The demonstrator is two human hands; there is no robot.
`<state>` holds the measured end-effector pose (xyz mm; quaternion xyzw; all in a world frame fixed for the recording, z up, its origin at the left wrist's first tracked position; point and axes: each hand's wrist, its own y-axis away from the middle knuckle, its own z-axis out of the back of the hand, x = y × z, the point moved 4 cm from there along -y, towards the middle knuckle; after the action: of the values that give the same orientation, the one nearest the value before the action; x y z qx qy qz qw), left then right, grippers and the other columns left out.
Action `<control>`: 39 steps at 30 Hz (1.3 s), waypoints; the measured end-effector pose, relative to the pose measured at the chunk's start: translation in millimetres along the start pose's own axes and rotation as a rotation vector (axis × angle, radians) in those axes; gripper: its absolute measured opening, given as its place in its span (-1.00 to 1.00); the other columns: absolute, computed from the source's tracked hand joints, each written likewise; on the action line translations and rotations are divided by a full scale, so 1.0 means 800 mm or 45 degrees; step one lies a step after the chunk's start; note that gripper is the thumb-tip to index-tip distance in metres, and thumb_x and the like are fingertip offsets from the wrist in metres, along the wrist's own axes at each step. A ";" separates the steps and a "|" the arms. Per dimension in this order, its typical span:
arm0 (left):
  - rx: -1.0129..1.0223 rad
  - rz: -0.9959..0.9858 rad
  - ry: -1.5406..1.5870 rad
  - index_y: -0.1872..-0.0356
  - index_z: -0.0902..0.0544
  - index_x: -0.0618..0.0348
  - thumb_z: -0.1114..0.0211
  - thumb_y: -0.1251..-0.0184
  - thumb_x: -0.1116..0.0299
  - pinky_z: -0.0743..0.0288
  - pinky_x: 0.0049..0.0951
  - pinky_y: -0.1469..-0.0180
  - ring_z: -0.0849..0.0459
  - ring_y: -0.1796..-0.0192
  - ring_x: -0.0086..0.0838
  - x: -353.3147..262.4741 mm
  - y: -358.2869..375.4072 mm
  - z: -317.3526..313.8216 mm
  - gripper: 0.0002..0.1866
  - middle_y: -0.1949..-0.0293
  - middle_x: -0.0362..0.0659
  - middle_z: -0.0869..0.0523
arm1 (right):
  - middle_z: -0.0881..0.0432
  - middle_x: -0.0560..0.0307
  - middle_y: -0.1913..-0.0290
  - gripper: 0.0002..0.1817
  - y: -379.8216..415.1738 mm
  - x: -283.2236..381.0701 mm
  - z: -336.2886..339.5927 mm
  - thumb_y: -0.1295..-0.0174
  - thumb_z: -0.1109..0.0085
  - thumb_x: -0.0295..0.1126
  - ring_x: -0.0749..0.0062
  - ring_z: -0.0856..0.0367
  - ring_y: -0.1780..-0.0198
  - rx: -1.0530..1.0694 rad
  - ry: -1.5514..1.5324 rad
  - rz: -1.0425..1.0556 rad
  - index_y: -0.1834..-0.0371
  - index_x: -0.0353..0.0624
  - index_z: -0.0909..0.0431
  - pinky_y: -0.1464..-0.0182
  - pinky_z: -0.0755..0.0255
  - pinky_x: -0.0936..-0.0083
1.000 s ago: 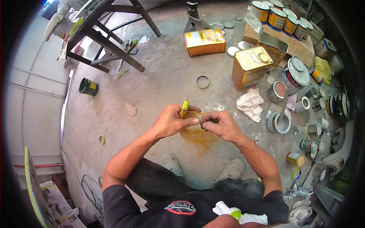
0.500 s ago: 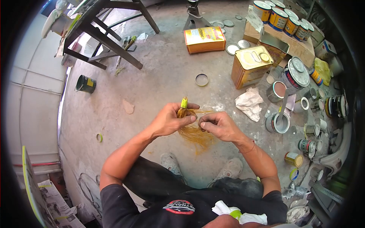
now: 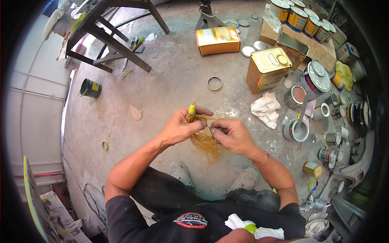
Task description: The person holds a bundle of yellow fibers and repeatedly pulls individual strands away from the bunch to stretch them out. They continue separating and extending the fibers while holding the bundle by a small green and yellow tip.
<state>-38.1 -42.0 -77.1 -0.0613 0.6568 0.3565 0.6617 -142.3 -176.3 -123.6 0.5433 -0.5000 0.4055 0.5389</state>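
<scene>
My left hand [image 3: 181, 125] grips a bundle of golden-brown fibres [image 3: 203, 141] near its top, where a yellow-green taped tip [image 3: 191, 108] sticks up above my thumb. The loose strands hang down between my hands over the concrete floor. My right hand [image 3: 230, 135] pinches a few of the strands just right of the left hand, fingers curled around them. Both hands almost touch. My shoes [image 3: 181, 173] show below the hands.
Paint cans [image 3: 300, 129], lids and a crumpled rag [image 3: 265, 108] crowd the floor on the right. A square gold tin [image 3: 268, 69] and a yellow flat tin [image 3: 218, 40] lie ahead. A dark stand [image 3: 109, 40] is at upper left, a small green can [image 3: 90, 88] nearby.
Both hands shifted slightly left and up with the fibre bundle. My right hand moved a little down along the strands; the grip stays the same.
</scene>
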 end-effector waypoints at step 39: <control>-0.086 0.027 0.005 0.16 -0.64 0.23 -0.24 -0.42 0.18 -0.43 -0.57 0.30 -0.53 0.36 -0.66 0.019 0.007 0.004 -0.71 0.40 -0.27 -0.66 | -0.65 0.15 0.27 -0.58 -0.010 -0.018 -0.010 -0.31 -0.23 -0.22 0.60 -0.63 0.29 0.499 -0.265 -0.186 -0.05 -0.35 -0.54 0.24 -0.51 0.65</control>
<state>-40.5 -29.8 -88.6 -0.0775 0.6463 0.3853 0.6541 -136.3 -167.3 -138.4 0.7110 -0.4240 0.3967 0.3966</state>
